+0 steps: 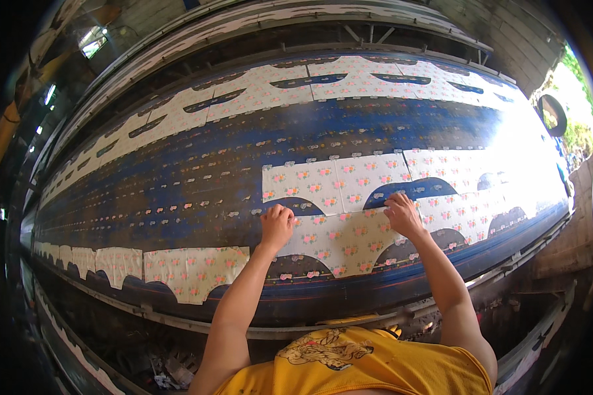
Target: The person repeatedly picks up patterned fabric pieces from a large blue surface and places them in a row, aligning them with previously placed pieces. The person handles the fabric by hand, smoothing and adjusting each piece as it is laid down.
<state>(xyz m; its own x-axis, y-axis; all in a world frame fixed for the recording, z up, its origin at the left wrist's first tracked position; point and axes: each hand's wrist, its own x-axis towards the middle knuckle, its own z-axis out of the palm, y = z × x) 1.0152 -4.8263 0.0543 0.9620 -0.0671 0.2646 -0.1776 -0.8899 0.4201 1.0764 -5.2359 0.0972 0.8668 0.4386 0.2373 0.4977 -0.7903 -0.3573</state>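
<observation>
My two bare hands are set well apart, reaching over the long table (211,197), and the floral panel (339,243) lies between them on its near side, right in front of me. The fingers of my left hand (278,227) are curled closed on the panel's far left corner, and those of my right hand (402,214) are bunched closed on its far edge, further right. I take it that gripping so wide apart lets me draw that edge straight and stop the thin cloth from sagging in the middle. Whether the near part rests on the surface or is slightly lifted, I cannot tell. Just beyond it lies a matching panel (310,184), its straight edge to the far side and its curved cut-outs toward me, with the dark blue tabletop showing through the curves. My panel's far edge meets its near edge, probably so the two line up as rows. To the near left, another cut panel (191,270) lies flat along the table's edge, and a far row of pieces (296,82) runs across the other side, pieces set edge to edge, perhaps to waste little room. Rows of small printed marks on the bare surface may serve as placing guides. At the right end, glare hides how the cloth lies.
</observation>
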